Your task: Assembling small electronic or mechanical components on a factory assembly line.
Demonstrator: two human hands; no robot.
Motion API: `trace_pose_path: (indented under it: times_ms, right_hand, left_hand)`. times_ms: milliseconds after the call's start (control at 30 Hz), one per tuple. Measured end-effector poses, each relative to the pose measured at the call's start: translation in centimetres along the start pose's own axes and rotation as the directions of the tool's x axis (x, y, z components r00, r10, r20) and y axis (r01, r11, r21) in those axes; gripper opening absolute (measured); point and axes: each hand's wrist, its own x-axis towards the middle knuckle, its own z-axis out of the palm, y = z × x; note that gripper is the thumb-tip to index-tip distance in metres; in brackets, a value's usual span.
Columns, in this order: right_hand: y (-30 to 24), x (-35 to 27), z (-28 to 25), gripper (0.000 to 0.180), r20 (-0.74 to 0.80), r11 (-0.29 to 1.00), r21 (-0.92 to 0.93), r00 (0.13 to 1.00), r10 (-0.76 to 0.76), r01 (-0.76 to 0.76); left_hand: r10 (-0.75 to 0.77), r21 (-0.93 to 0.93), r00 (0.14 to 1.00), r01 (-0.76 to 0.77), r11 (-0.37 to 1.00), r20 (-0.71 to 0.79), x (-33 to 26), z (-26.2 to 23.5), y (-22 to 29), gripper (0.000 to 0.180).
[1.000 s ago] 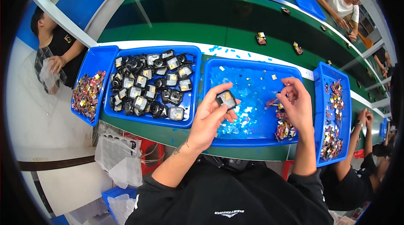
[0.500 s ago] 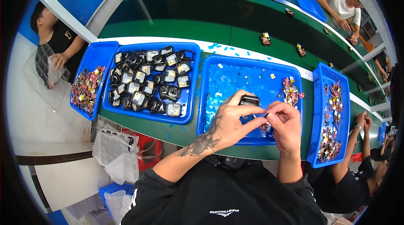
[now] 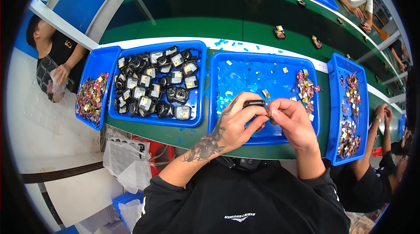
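At the far left, a narrow blue tray point(image 3: 99, 61) held a heap of small shiny red and gold pieces point(image 3: 89, 98). Next to it a wider blue tray point(image 3: 199, 103) was packed with small black devices point(image 3: 153, 85), many showing pale square faces. The middle blue tray point(image 3: 245, 65) carried scraps of light blue film and a small cluster of the shiny pieces near its right wall. Over that tray's near edge, the left hand point(image 3: 232, 124) gripped a small black device point(image 3: 254, 103) between thumb and fingers. The right hand point(image 3: 292, 120) was touching it, fingertips pinched at the device's right end; what they pinched was too small to tell. Further right, another narrow blue tray point(image 3: 339, 65) held more shiny pieces.
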Motion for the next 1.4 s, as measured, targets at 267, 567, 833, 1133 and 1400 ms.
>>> trace_pose_path:
  times_ms: [267,567,833,1133,1400]
  right_hand:
    - [-0.5,-0.2,0.6,0.007,-0.093,0.966,-0.243,0.989,-0.116,0.090]
    - [-0.7,0.4,-0.3,0.008,-0.006,0.999,-0.037,1.000,0.021,-0.022]
    - [0.7,1.6,-0.2,0.021,0.164,0.948,0.224,0.967,0.194,-0.228]
    - [1.2,1.9,0.1,0.025,-0.161,0.822,-0.553,0.950,-0.268,0.137]
    - [0.2,1.1,2.0,0.016,-0.201,0.720,-0.654,0.863,-0.463,0.234]
  left_hand:
    - [-0.126,-0.012,0.992,0.126,0.992,0.024,-0.6,0.1,-0.3,0.016]
    - [0.005,0.039,1.000,-0.004,0.999,-0.024,-0.3,-0.3,-0.1,0.017]
    - [-0.229,-0.174,0.969,0.242,0.955,0.091,-0.7,-0.8,-0.1,0.012]
    - [-0.538,-0.481,0.842,0.465,0.744,-0.019,-1.9,0.3,-0.9,0.015]
    - [-0.520,-0.636,0.849,0.452,0.626,0.091,-1.2,-0.4,0.2,0.033]
